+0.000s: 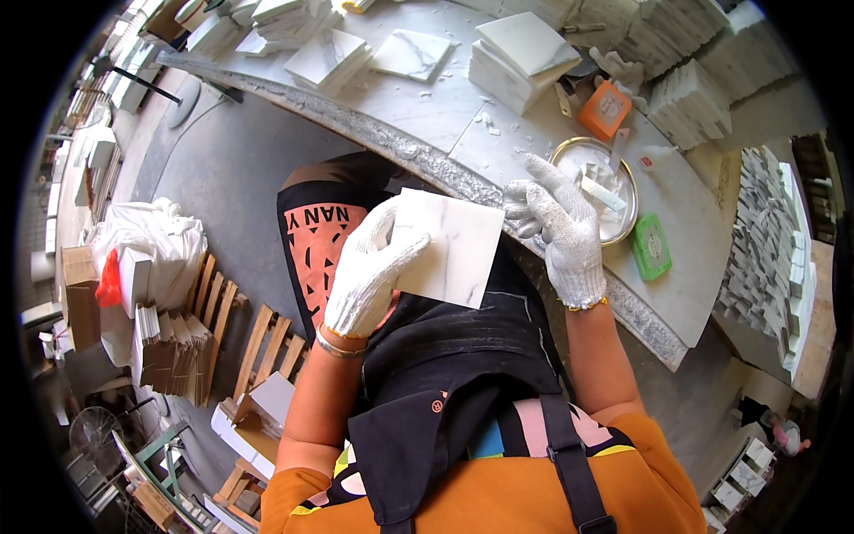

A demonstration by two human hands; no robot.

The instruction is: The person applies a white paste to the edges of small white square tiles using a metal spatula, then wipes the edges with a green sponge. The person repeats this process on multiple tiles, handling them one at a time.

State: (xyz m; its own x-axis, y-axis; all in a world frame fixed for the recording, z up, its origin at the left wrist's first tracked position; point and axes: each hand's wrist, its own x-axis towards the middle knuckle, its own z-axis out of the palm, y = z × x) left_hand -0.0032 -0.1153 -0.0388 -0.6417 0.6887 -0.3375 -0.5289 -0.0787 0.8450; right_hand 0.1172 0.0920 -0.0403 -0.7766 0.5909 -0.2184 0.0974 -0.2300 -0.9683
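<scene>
A square white marble tile point(455, 251) with faint grey veins is held over my lap. My left hand point(366, 271), in a white knitted glove, grips its left edge, thumb on the upper face and the other fingers mostly hidden beneath. My right hand point(567, 231), gloved alike, is raised apart from the tile by the table edge, fingers spread and partly bent, with nothing visible in them. Just beyond it stands a round open tin point(637, 209) of white paste. A whitish block point(603, 192) and a spatula-like tool point(618, 147) rest in the tin.
On the stone-topped table point(418, 111) lie a green box point(651, 246), an orange box point(605, 109), a tile stack point(525, 58) and a single tile point(412, 55). Wooden pallets point(267, 343) and a carton point(258, 418) are on the floor at left. Many small tiles point(761, 258) stand at right.
</scene>
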